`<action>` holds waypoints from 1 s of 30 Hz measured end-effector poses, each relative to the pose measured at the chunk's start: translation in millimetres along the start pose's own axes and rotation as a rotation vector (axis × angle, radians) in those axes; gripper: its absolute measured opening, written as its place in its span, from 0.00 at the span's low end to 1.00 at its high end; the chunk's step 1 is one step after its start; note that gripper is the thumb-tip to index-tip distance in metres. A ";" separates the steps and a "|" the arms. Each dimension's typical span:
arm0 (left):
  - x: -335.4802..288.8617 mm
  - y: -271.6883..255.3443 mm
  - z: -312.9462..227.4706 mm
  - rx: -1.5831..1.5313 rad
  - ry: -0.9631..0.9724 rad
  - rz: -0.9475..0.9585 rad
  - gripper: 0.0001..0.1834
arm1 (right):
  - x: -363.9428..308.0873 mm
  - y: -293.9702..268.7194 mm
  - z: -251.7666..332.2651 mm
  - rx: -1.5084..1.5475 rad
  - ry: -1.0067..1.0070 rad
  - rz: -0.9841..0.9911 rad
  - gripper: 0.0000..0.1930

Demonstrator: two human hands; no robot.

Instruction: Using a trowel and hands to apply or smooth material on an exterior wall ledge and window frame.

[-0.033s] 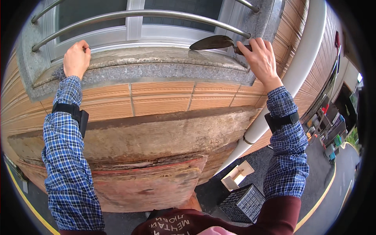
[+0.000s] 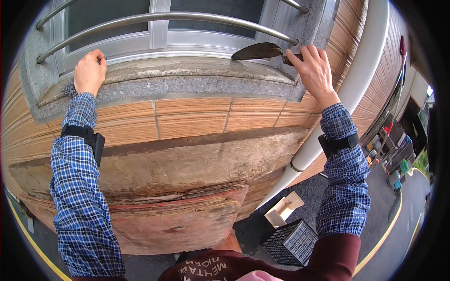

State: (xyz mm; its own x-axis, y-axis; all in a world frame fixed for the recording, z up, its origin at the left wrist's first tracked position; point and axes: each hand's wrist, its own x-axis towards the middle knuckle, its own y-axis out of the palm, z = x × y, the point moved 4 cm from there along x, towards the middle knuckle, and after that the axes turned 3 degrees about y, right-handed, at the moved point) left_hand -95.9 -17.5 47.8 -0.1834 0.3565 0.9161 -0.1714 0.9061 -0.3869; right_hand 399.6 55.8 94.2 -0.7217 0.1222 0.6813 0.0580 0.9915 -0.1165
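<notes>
Nothing has moved since the earlier frame. The right hand (image 2: 315, 69) has its fingers curled around the handle of a pointed trowel (image 2: 258, 51), whose blade lies over the far right of the stone window sill (image 2: 187, 82). The left hand (image 2: 90, 71) is closed into a fist on the sill's left end, below the metal rail (image 2: 164, 18); whether it holds anything cannot be told.

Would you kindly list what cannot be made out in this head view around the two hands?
- Trowel handle: hidden inside the right hand.
- What the left hand grips on the stone sill: covered by its fingers.
- Room behind the window: glass too dark.
- Black crate contents: too small to tell.
</notes>
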 end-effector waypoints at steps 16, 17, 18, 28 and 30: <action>-6.5 -4.2 -2.8 -0.005 -0.117 0.077 0.09 | -18.2 5.3 -3.0 -0.102 0.061 0.180 0.18; -3.4 -1.1 -6.1 0.036 -0.115 0.082 0.09 | -31.7 14.6 -5.4 -0.092 0.106 0.262 0.21; 2.4 10.3 -15.0 0.009 -0.062 0.014 0.08 | -53.8 18.3 -31.2 -0.191 0.116 0.253 0.23; -9.8 -10.4 -5.7 -0.044 -0.029 -0.075 0.07 | -121.1 -18.5 -7.1 0.165 0.195 -0.079 0.17; -10.7 -6.7 -5.7 -0.051 -0.032 -0.027 0.07 | -136.4 -76.0 20.5 0.232 0.265 -0.143 0.18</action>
State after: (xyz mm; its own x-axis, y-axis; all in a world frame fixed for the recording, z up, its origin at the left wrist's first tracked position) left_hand -87.3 -26.1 41.1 -0.2105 0.3251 0.9219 -0.1274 0.9259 -0.3556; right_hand 479.5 -37.1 -4.7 -0.5064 0.0205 0.8621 -0.2101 0.9667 -0.1464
